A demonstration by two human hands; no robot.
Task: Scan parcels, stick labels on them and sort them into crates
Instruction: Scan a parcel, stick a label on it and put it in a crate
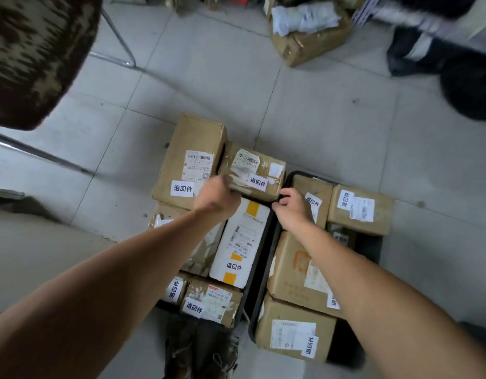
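- A stool (pixel 36 56) with a mottled brown seat fills the 10 o'clock corner, its metal legs running out over the grey tiled floor (pixel 332 127).
- A tall brown parcel (pixel 191 160) stands at 12 o'clock of the left stack, its long axis running from 6 to 12 o'clock, tipped a little toward 1; a white shipping label and a white printed sticker sit on its top face.
- The left hand (pixel 218 196) has its fingers curled and clamped on the near left edge of the small taped parcel (pixel 254 172).
- This small taped parcel lies at the far end of the left black crate (pixel 261 258), on top of the other boxes, its long axis running from 9 to 3 o'clock and dipping slightly toward 4; its barcode label faces up.
- Just below it, at 6 o'clock, a white parcel (pixel 240 242) with yellow patches lies with its long axis from 6 to 12 o'clock.
- The right hand (pixel 292 207) curls its fingers at the parcel's near right corner, beside the crate rims; whether it grips the parcel or the rim cannot be told.
- The right black crate (pixel 373 247) at 3 o'clock holds several brown stickered boxes.
- An open carton (pixel 307 31) of white packets sits at 1 o'clock.
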